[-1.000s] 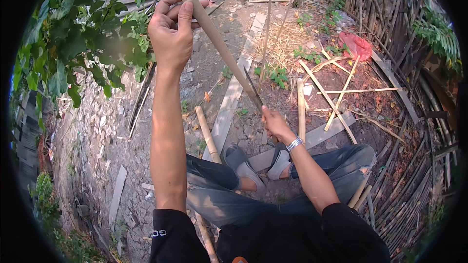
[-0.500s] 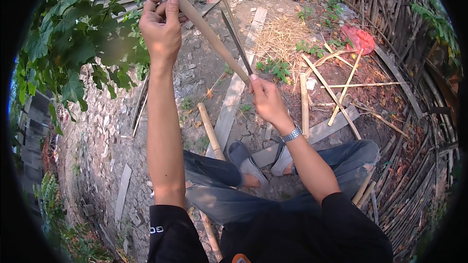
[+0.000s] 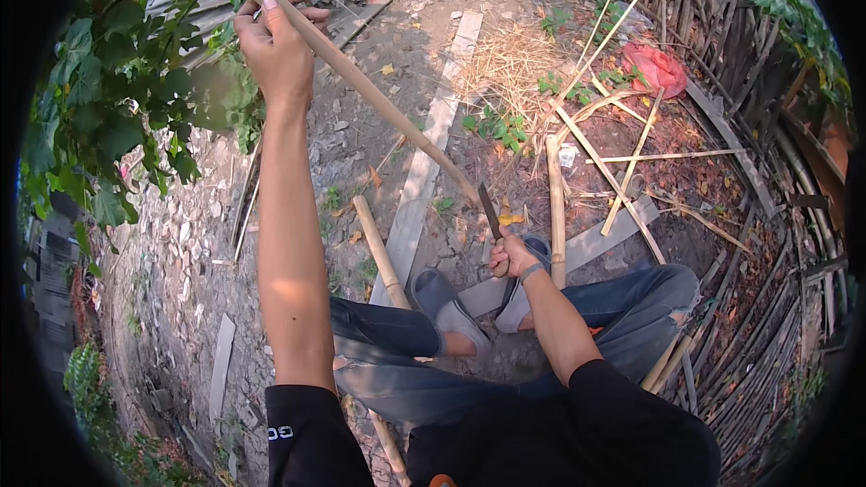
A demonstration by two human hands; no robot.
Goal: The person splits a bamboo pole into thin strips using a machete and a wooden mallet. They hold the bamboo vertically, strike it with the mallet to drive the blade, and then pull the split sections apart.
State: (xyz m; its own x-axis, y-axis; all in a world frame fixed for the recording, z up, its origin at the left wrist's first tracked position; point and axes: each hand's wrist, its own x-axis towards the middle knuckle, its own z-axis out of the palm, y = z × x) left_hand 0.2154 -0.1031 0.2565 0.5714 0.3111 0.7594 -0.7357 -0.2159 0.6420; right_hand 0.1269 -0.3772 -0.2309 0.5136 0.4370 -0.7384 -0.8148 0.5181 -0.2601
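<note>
Person seated low on bare dirt ground (image 3: 352, 140), knees bent, grey shoes (image 3: 446, 307) planted on a pale flat plank (image 3: 424, 171) that runs away across the yard. Left hand (image 3: 275, 50) raised high and far out, fingers clenched around the upper end of a long bamboo strip (image 3: 361, 86); thumb lies along the strip's top. The strip slants down from that hand toward the lower right, ending just above the right hand. Right hand (image 3: 510, 257) held low, near the shoes, closed tight on the handle of a knife (image 3: 490, 210); a band sits on that wrist. The dark blade points up and slightly left, its tip meeting the lower end of the strip; whether the edge is in the bamboo or only against it, cannot tell. A short thick bamboo piece (image 3: 381, 251) lies on the ground left of the shoes, another bamboo pole (image 3: 556, 207) lies just right of the right hand. Thin split slats (image 3: 622, 171) lie crossed on reddish soil further right, with a heap of dry straw (image 3: 510, 63) beyond. Red cloth bundle (image 3: 657, 68) near a woven bamboo fence (image 3: 767, 153) on the right. Leafy green branches (image 3: 117, 99) crowd the left side.
</note>
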